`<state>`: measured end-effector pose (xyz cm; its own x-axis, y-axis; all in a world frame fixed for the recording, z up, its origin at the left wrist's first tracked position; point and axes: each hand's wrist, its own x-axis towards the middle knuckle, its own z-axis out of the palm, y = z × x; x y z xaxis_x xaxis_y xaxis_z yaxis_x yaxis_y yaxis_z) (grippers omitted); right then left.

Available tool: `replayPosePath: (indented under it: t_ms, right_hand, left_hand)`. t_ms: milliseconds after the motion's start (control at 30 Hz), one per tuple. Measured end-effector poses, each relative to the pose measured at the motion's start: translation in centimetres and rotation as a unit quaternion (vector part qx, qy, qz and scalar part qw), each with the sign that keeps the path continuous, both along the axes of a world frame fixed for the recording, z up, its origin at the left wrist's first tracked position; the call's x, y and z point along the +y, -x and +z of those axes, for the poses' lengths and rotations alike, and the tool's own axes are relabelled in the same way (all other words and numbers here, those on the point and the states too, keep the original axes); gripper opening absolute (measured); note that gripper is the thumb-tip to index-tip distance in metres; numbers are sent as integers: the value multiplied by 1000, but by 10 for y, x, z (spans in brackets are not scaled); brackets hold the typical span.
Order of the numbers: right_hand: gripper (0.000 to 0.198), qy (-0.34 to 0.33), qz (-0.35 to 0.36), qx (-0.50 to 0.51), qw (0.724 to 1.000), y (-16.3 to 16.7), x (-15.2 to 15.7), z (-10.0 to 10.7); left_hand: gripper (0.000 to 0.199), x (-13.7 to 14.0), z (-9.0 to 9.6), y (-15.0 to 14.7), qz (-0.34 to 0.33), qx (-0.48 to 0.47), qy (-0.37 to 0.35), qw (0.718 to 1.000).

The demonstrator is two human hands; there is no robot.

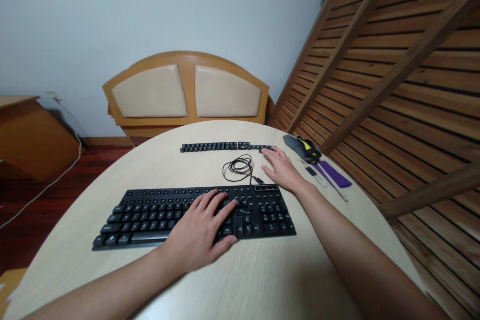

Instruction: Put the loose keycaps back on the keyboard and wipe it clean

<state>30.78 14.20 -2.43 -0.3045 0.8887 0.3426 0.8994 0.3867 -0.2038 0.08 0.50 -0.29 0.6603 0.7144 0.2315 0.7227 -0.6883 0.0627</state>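
A black keyboard [150,216] lies across the table, its two back rows showing bare switch stems with white marks. Spread over its right-middle keys is my left hand [202,225], fingers apart and thumb at the front edge. Farther back, loose black keycaps [210,147] stand in a long line. My right hand [281,167] reaches to the right end of that line, fingers stretched and thumb apart, with fingertips at the last keycaps. Whether they touch one is hard to see. Between line and keyboard lies a coiled black cable [240,169] with its plug.
The round pale table [262,270] carries a grey, black and yellow item [307,150], a purple flat piece [335,174] and a thin metal rod tool at right. A slatted wooden panel [397,65] leans on the right. Behind stands a padded headboard [189,92].
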Motion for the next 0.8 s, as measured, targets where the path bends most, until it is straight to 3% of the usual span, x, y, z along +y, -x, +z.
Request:
replayPosePath:
  t_ms: [200, 433, 800]
  right_hand:
    - [71, 23, -11, -7, 1000, -1, 11, -11]
    - [67, 25, 0, -2, 1000, 1, 12, -11]
    - [76, 39, -14, -28, 999, 1, 12, -10]
  left_hand:
    - [66, 0, 1, 0, 1, 3, 5, 1000]
    - [66, 0, 1, 0, 2, 8, 10, 1000]
    - [66, -1, 3, -1, 2, 6, 8, 1000]
